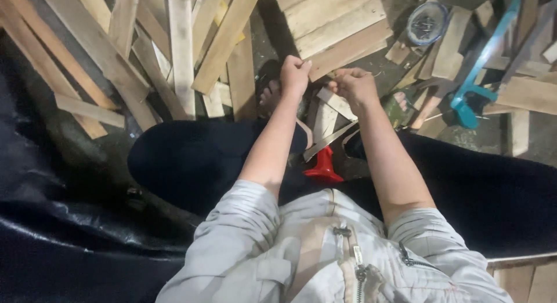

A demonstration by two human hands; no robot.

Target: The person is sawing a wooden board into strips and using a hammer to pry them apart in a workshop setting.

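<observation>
Short wood offcut lies low between the knees, under the right hand; right grip curled closed on its upper end. Left hand fisted; contents cannot be made out. Loose planks left, blue saw right, red stool beneath.

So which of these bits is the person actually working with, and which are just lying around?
In hand:
- left hand, closed in a fist; what it grips is hidden
- right hand, fingers curled on a small wooden piece
- thin strip slanting below the hands

Lying about:
- loose planks
- stacked boards
- round blue container
- blue-handled tool
- red object between the legs
</observation>
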